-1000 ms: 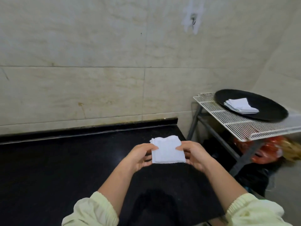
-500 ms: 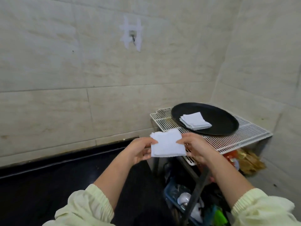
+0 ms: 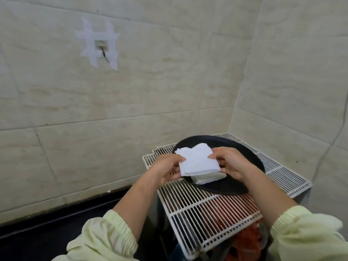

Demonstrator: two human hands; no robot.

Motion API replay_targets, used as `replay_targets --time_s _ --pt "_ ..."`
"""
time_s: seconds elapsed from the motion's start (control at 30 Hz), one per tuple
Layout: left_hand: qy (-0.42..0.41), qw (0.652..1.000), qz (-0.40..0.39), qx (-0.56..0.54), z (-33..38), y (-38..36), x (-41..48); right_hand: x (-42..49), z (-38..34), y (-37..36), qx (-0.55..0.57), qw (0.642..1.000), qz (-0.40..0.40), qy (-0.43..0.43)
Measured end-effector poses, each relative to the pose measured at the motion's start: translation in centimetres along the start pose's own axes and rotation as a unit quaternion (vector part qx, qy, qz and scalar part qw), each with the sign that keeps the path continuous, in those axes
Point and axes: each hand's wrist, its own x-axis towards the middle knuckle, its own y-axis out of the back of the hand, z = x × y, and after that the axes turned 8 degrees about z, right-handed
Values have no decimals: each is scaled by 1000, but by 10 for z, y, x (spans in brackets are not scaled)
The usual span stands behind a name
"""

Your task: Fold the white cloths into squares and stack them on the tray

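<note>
Above the black tray (image 3: 250, 157) on the white wire rack (image 3: 203, 204), the left hand (image 3: 165, 169) and right hand (image 3: 230, 162) pinch opposite edges of a folded white cloth (image 3: 197, 161), hiding most of the stacked cloths (image 3: 209, 178) on the tray.

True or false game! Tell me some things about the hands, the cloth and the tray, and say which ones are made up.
1. Both hands, left hand and right hand, hold the folded white cloth. True.
2. The tray is white. False: it is black.
3. The tray sits on a white wire rack. True.
4. The tray has no cloths on it. False: a stack of folded cloths already lies there.
5. The sleeves are red. False: pale yellow-green.
</note>
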Motion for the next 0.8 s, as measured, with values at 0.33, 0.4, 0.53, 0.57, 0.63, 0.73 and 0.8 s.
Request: replay_targets --time_s 0.33,0.4,0.53,0.57,0.63,0.73,0.8 --pt "-24 994 92 52 -12 -55 39 63 13 39 -56 998 -26 -25" --pt "-22 991 112 69 -16 -59 41 67 19 40 -73 997 -23 -32" --pt "-25 985 135 108 -19 -64 40 72 26 42 -123 991 -28 -32" --pt "-28 982 139 121 -19 -64 41 73 27 42 -133 990 -31 -32" --pt "-34 978 149 144 -20 -65 43 76 29 42 -151 988 -31 -28" --pt "-44 966 167 190 -24 -68 44 77 32 44 -181 983 -24 -8" --pt "-51 957 179 222 -25 -68 44 76 31 45 -200 979 -24 10"
